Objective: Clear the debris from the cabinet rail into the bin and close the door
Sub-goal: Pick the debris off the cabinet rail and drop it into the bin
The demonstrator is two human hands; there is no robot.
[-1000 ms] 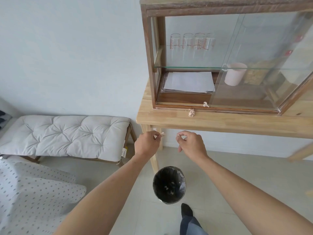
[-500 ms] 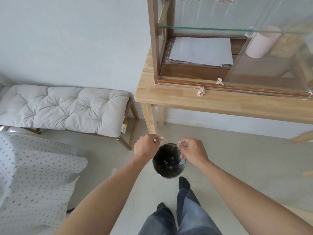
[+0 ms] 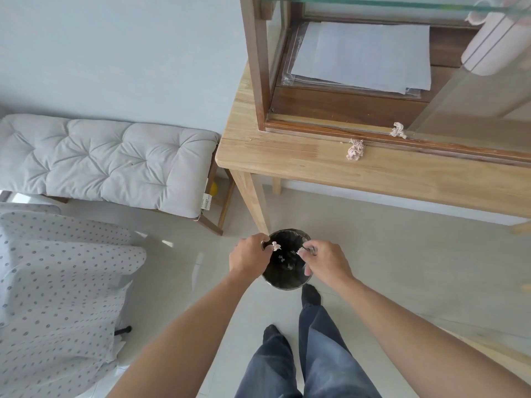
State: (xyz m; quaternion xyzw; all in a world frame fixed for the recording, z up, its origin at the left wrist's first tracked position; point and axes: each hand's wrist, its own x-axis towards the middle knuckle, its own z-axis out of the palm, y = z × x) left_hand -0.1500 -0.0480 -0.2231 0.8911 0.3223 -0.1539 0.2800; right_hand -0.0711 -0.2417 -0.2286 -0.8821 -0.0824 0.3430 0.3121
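Note:
A small black bin [image 3: 284, 278] stands on the floor under my hands, with a few paper scraps inside. My left hand [image 3: 249, 255] pinches a small crumpled paper scrap [image 3: 276, 246] over the bin's left rim. My right hand [image 3: 326, 261] pinches another small scrap [image 3: 300, 251] over the right rim. On the wooden cabinet rail [image 3: 330, 133] one crumpled scrap [image 3: 398, 130] lies against the edge of the glass door [image 3: 471, 104]. A larger crumpled scrap [image 3: 355, 149] rests on the table just in front of the rail. The cabinet's left half stands open.
The cabinet sits on a light wooden table [image 3: 287, 159] whose leg [image 3: 254, 202] stands just behind the bin. A grey cushioned bench [image 3: 109, 162] is at the left, a dotted cloth [image 3: 57, 282] below it. My legs and feet [image 3: 310, 294] are beside the bin.
Both hands have come down from table height to just over the bin, each still pinching a scrap. My view has tilted downward, so the cabinet has slid up in the frame.

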